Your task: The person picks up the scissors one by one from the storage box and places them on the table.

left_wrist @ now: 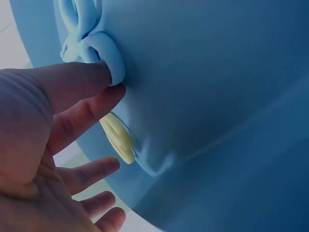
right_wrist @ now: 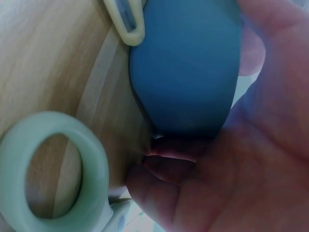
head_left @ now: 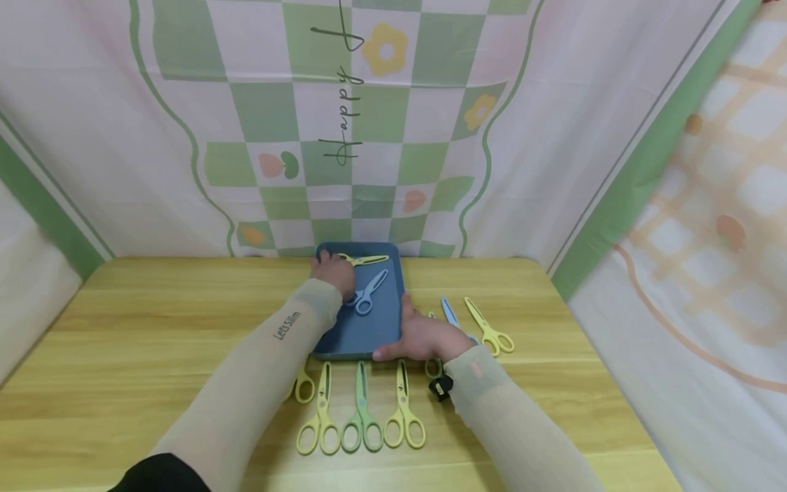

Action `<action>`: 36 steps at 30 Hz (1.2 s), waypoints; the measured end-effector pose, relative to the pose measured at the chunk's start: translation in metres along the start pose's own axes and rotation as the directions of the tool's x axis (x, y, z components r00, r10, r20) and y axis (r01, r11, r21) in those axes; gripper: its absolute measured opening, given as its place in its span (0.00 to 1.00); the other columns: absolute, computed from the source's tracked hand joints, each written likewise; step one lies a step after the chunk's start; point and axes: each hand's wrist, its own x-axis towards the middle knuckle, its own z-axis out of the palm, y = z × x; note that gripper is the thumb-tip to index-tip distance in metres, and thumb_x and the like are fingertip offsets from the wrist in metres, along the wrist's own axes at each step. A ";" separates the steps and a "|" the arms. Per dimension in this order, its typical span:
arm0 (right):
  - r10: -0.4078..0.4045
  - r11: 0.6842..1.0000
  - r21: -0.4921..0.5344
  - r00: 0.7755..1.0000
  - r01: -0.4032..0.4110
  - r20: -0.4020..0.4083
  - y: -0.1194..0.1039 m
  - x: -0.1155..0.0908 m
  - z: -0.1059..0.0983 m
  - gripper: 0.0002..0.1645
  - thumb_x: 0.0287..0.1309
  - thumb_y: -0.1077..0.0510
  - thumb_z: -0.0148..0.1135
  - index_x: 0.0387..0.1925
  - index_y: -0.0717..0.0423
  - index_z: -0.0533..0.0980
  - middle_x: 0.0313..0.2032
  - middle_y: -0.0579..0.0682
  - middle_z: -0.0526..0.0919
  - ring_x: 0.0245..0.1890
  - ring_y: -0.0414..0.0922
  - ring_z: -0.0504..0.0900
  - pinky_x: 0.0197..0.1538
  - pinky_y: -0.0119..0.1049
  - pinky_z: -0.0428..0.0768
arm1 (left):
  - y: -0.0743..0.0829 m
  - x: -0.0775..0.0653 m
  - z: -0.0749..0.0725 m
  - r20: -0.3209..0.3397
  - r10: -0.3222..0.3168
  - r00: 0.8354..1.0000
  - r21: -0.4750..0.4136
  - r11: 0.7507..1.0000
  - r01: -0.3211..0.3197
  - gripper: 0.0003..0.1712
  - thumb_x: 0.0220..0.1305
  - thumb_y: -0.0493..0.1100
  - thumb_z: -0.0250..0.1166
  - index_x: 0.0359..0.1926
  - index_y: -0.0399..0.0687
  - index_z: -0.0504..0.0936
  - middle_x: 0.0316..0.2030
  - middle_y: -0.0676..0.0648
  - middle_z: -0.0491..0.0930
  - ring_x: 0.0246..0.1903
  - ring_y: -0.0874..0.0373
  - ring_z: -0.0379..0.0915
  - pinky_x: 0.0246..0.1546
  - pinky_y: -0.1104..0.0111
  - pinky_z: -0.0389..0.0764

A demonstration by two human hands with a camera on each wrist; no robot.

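Observation:
A blue-grey tray point(head_left: 356, 335) lies on the table, up against the curtain. Inside it are blue scissors point(head_left: 369, 292) and, farther back, yellow scissors point(head_left: 371, 260). My left hand point(head_left: 333, 272) is over the tray's left side. In the left wrist view, its thumb and index finger pinch one handle loop of the blue scissors point(left_wrist: 115, 60), and the other fingers are spread apart. My right hand point(head_left: 424, 336) grips the tray's near right corner, thumb along the front and fingers against the right side. A light-green handle loop point(right_wrist: 96, 164) shows beside it in the right wrist view.
In front of the tray stand yellow scissors point(head_left: 323, 400), green scissors point(head_left: 361, 396) and more yellow scissors point(head_left: 402, 396) in a row. My left forearm partly covers another yellow pair. To the right lie blue scissors point(head_left: 450, 313) and yellow scissors point(head_left: 481, 318). A patterned curtain point(head_left: 381, 116) hangs behind.

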 end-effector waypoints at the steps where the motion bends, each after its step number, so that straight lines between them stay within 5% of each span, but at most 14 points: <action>1: -0.001 1.000 0.002 1.000 0.001 0.001 0.000 0.000 0.000 0.84 0.50 0.29 0.71 0.73 0.63 0.19 0.75 0.70 0.41 0.72 0.59 0.55 0.70 0.48 0.59 | 0.000 0.000 0.000 -0.002 0.000 1.000 0.000 1.000 0.000 0.11 0.67 0.40 0.59 0.42 0.43 0.87 0.59 0.37 0.72 0.62 0.37 0.54 0.63 0.42 0.54; 12: 0.003 1.000 0.003 1.000 -0.003 0.004 0.001 0.001 0.000 0.84 0.49 0.28 0.70 0.73 0.63 0.19 0.75 0.69 0.41 0.72 0.59 0.55 0.70 0.48 0.59 | -0.006 -0.006 -0.006 -0.014 0.020 1.000 -0.020 1.000 -0.020 0.11 0.67 0.40 0.55 0.30 0.46 0.83 0.51 0.40 0.75 0.54 0.42 0.57 0.56 0.46 0.60; 23: -0.004 1.000 0.018 1.000 0.005 -0.016 0.003 0.002 0.000 0.86 0.47 0.28 0.72 0.73 0.64 0.19 0.74 0.72 0.43 0.71 0.61 0.56 0.69 0.49 0.61 | -0.021 -0.027 -0.017 -0.145 0.024 0.989 -0.126 0.991 -0.043 0.14 0.62 0.46 0.61 0.22 0.47 0.81 0.60 0.40 0.71 0.66 0.40 0.54 0.62 0.46 0.57; 30: -0.037 0.999 0.040 0.999 0.037 -0.015 0.004 0.002 0.002 0.86 0.47 0.29 0.73 0.73 0.66 0.19 0.73 0.73 0.41 0.72 0.62 0.54 0.70 0.49 0.59 | -0.031 -0.048 -0.019 -0.196 0.026 0.980 -0.201 0.977 -0.066 0.12 0.57 0.43 0.63 0.19 0.44 0.82 0.63 0.42 0.72 0.67 0.41 0.54 0.63 0.44 0.58; 36: -0.027 0.999 0.022 0.999 0.028 -0.024 0.003 0.000 0.002 0.86 0.47 0.29 0.73 0.73 0.64 0.20 0.73 0.73 0.44 0.71 0.62 0.56 0.69 0.50 0.60 | -0.051 -0.074 -0.022 -0.275 0.113 0.955 -0.201 0.964 -0.172 0.20 0.58 0.44 0.61 0.10 0.50 0.76 0.55 0.41 0.79 0.65 0.42 0.59 0.61 0.41 0.58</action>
